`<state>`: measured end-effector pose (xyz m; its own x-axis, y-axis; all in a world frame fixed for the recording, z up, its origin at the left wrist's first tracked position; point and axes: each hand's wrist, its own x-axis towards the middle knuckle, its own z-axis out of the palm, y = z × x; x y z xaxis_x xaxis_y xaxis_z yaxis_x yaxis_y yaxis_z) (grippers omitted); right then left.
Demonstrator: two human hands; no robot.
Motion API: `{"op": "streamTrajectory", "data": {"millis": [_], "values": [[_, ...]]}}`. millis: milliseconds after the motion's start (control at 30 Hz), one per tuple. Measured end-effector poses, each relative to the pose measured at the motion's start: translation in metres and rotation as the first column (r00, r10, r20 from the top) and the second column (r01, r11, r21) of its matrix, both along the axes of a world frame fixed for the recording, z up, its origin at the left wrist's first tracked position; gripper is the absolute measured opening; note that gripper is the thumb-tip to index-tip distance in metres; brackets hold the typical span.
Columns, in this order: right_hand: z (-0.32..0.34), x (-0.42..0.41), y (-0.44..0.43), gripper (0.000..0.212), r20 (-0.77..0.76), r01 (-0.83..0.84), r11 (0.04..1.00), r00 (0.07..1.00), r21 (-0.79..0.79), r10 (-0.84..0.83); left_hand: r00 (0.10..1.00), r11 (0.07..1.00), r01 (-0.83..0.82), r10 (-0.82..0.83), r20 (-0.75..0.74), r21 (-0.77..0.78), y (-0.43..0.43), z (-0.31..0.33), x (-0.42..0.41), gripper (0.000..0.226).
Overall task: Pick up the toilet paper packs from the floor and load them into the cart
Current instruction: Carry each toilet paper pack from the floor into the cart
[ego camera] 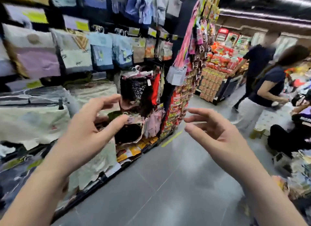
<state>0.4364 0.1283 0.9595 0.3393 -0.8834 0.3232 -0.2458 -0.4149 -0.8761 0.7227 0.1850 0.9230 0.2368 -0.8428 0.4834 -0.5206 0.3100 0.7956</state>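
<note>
My left hand [87,124] is raised in front of me with fingers spread and loosely bent, holding nothing. My right hand [217,133] is raised opposite it, about a shoulder's width away, fingers relaxed and empty as well. The palms face each other over the grey tiled floor [168,183]. No toilet paper pack and no cart can be made out in this blurred view.
A tall shelf of packaged textiles [67,57] runs along the left. An end rack of snack packets [181,99] stands ahead. Two people [262,84] stand at the right, with goods piled low at the right edge [299,175].
</note>
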Motion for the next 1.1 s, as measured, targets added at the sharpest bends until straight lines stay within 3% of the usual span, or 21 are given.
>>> {"op": "streamTrajectory", "data": {"millis": [67, 233, 400, 600, 767, 833, 1100], "values": [[0.007, 0.038, -0.038, 0.031, -0.032, -0.088, 0.996, 0.996, -0.012, 0.088, 0.995, 0.997, -0.072, 0.072, -0.066, -0.006, -0.013, -0.001, 0.035, 0.055], [-0.001, 0.142, -0.101, 0.041, -0.023, -0.33, 0.944, 0.944, 0.014, 0.33, 0.955, 0.955, -0.297, 0.297, 0.014, -0.005, -0.019, -0.015, 0.094, 0.058], [-0.025, 0.252, -0.124, 0.031, 0.003, -0.599, 0.795, 0.799, 0.096, 0.601, 0.827, 0.826, -0.562, 0.562, 0.019, 0.054, 0.018, -0.026, 0.141, 0.048], [-0.052, 0.372, -0.12, 0.035, 0.019, -0.862, 0.489, 0.496, 0.134, 0.868, 0.592, 0.583, -0.801, 0.805, 0.039, 0.136, 0.061, -0.039, 0.171, 0.052], [-0.062, 0.46, -0.115, 0.038, 0.056, -0.983, 0.164, 0.169, 0.084, 0.984, 0.336, 0.327, -0.936, 0.94, 0.057, 0.13, 0.068, -0.039, 0.177, 0.056], [-0.061, 0.494, -0.117, 0.039, 0.068, -0.996, 0.022, 0.028, 0.081, 0.997, 0.209, 0.2, -0.972, 0.975, 0.071, 0.121, 0.063, -0.036, 0.178, 0.055], [-0.058, 0.582, -0.091, 0.038, 0.183, -0.896, -0.419, -0.392, 0.146, 0.902, -0.233, -0.245, -0.951, 0.969, 0.084, 0.186, 0.047, -0.025, 0.147, 0.046]]}}
